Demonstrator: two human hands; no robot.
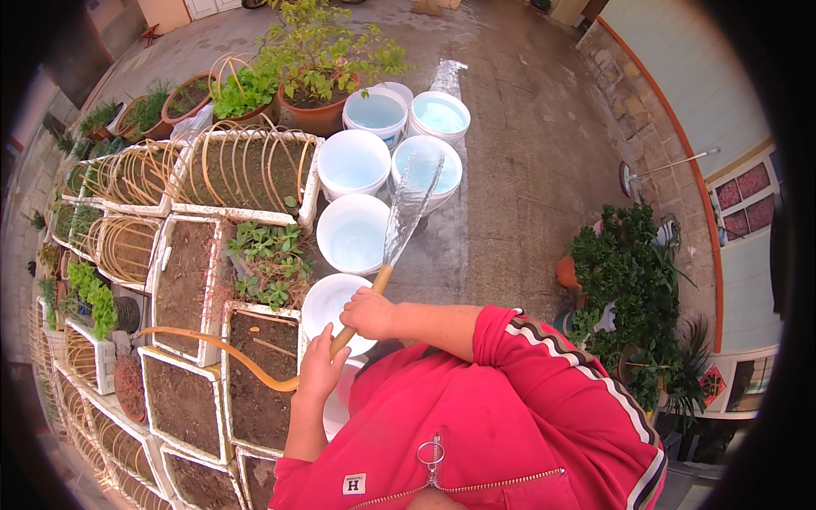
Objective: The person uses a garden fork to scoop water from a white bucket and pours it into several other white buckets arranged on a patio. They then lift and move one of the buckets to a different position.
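Note:
My right hand (370, 313) grips a yellow-brown hose (380, 280) near its outlet. Lower down the same hose, my left hand (320, 364) is closed around it. A broad stream of water (408, 207) leaves the outlet and reaches a white plastic bucket (440, 189) that has water in it. Behind that one stands another bucket (441, 127) holding water. A white bucket (352, 236) left of the stream has a pale, bluish inside; its water level is hard to tell. Beneath my hands is a white bucket (328, 303), partly covered by them.
White foam planter boxes (220, 376) of soil fill the left side, several with bent cane hoops (245, 169). The hose trails across them. A potted shrub (319, 118) stands behind the buckets. Wet concrete (510, 159) stretches right, towards leafy potted plants (628, 274) and a long-handled mop or brush (669, 162).

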